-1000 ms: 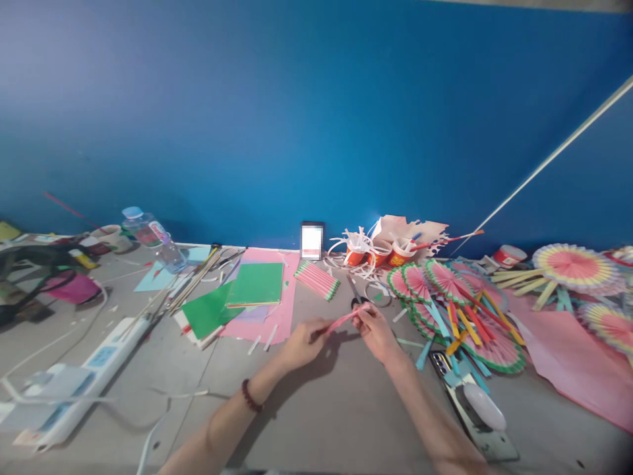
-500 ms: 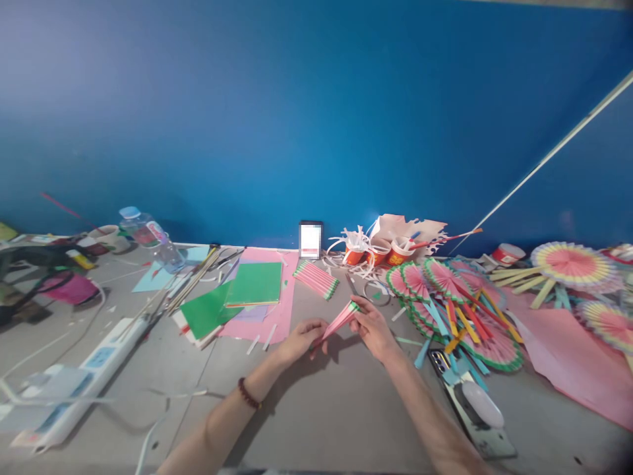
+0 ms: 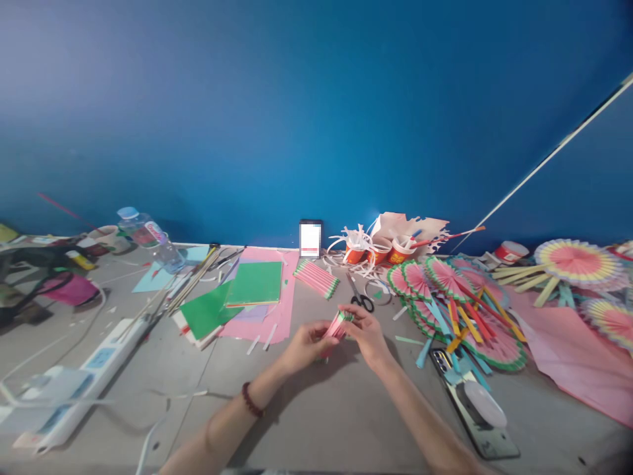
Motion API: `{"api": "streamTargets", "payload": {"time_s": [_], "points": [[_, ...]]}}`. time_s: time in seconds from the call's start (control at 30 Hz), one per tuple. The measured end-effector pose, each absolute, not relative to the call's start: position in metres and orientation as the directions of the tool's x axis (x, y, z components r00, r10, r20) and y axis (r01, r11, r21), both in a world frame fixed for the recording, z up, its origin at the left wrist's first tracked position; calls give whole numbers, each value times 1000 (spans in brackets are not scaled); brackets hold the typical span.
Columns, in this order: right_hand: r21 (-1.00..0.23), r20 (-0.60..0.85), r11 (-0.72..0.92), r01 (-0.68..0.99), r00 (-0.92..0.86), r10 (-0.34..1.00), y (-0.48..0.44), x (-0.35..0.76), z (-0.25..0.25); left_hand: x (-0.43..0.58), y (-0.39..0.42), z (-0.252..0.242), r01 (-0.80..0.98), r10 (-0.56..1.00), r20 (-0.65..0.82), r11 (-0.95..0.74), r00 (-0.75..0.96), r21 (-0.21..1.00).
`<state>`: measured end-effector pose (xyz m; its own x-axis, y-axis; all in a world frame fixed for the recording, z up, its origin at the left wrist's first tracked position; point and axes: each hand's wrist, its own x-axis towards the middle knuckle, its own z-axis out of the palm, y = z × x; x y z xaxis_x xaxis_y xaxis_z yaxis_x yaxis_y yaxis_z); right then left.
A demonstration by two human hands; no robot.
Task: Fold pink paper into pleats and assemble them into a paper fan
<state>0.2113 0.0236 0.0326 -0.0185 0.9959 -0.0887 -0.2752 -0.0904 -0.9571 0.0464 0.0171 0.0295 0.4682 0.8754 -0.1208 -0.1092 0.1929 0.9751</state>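
Between my two hands is a pleated strip of pink paper point(image 3: 339, 323) with green and white edges, folded up narrow. My left hand point(image 3: 310, 344) grips its lower part with thumb and fingers. The fingers of my right hand point(image 3: 364, 333) close on its upper green end. Beyond them lies a second pleated pink paper point(image 3: 316, 278), flat on the table. Black-handled scissors point(image 3: 362, 301) rest just past my right hand.
On the right are finished paper fans point(image 3: 448, 280) and a phone point(image 3: 475, 402). Green paper sheets point(image 3: 254, 284) lie left of centre. Red cups point(image 3: 401, 249) with paper scraps stand by the wall. A power strip point(image 3: 93, 369) and a bottle point(image 3: 148, 232) are at left.
The pleated paper has turned more upright, and my left hand has shifted up along it. My right hand has come slightly lower, uncovering the scissors' handles.
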Motion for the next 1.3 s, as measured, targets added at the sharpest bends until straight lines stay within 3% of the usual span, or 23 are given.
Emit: {"api": "streamTargets", "payload": {"time_s": [0.07, 0.23, 0.5, 0.7, 1.0, 1.3], "points": [[-969, -47, -58, -240, -53, 997, 20, 210, 41, 45, 16, 30, -56, 899, -42, 73, 435, 996], [-972, 232, 224, -71, -140, 963, 10, 210, 54, 40, 17, 31, 94, 941, 115, -152, 318, 984], [-905, 362, 403, 135, -251, 898, 4, 208, 67, 33, 20, 42, 128, 881, 227, -304, 416, 944], [-836, 474, 520, 176, -246, 845, 12, 208, 91, 28, 18, 65, 238, 865, 414, -482, 284, 843], [-756, 599, 630, 179, -200, 776, 34, 205, 129, 27, 36, 116, 277, 733, 636, -680, 240, 679], [-715, 660, 677, 173, -149, 736, 49, 203, 149, 25, 54, 156, 272, 645, 695, -764, 318, 585]]}}
